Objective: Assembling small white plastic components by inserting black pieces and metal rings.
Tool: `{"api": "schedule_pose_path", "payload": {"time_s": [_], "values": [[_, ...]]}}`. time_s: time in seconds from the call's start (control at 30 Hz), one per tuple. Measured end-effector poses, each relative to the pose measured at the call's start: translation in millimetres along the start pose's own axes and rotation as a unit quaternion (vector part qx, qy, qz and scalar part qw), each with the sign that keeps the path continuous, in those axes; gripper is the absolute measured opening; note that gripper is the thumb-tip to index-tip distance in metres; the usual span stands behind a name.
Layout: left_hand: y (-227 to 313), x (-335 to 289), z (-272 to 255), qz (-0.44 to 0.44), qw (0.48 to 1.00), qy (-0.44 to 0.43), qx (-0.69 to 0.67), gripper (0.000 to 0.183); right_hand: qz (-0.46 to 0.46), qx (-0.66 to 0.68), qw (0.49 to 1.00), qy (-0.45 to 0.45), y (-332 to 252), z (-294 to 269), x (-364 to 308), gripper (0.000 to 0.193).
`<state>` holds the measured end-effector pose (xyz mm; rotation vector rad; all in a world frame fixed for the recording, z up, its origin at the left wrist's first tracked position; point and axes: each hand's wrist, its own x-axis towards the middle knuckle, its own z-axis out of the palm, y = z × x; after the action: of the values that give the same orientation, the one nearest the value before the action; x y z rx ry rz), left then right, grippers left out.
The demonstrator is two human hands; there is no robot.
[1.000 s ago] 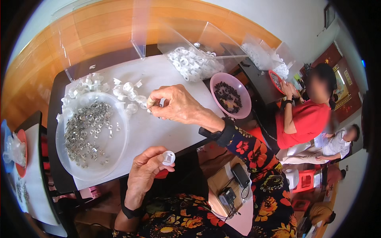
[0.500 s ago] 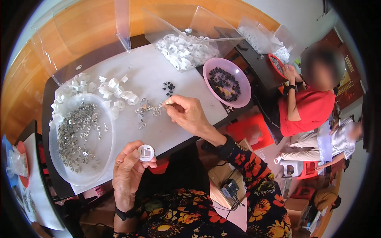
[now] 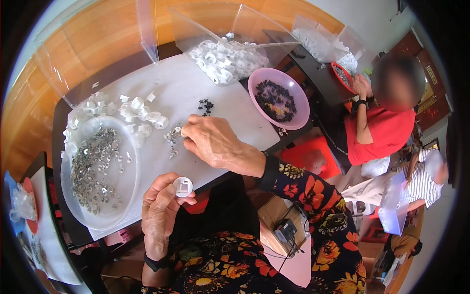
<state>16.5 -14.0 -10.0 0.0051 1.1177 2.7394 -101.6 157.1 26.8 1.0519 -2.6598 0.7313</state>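
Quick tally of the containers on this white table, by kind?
Clear round tray of small metal parts: 1
Pink bowl of small dark parts: 1
Clear bin of white plastic rings: 1
Total: 3

A white-topped table [image 3: 196,93] stands on a warm wooden floor [image 3: 98,29] in daylight, clear plastic dividers [image 3: 147,27] rising along its far edge; a red stool [image 3: 313,157] sits alongside.

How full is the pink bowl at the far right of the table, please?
Partly full. The pink bowl holds a layer of small dark pieces over its bottom, while its inner wall and rim stay bare all round.
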Motion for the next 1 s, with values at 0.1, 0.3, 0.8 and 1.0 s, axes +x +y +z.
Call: {"api": "schedule_pose_path", "payload": {"time_s": [0.1, 0.3, 0.8, 1.0], "values": [[0, 0, 0, 0.003, 1.0, -0.001, -0.004, 0.025, -0.011, -0.037, 0.999, -0.02, -3, -1, 2, 0.011], [-1, 1, -3, 0.016, 1.0, -0.007, -0.015, 0.025, 0.018, 0.025, 0.999, -0.043, -14, -6, -23, 0.011], [0, 8, 3, 0.018, 1.0, 0.018, -0.006, 0.026, 0.012, 0.03, 0.999, 0.008, -16, -8, -33, 0.011], [3, 8, 6, 0.015, 1.0, 0.023, 0.002, 0.032, 0.027, 0.033, 0.999, 0.012, -18, -10, -33, 0.012]]}}
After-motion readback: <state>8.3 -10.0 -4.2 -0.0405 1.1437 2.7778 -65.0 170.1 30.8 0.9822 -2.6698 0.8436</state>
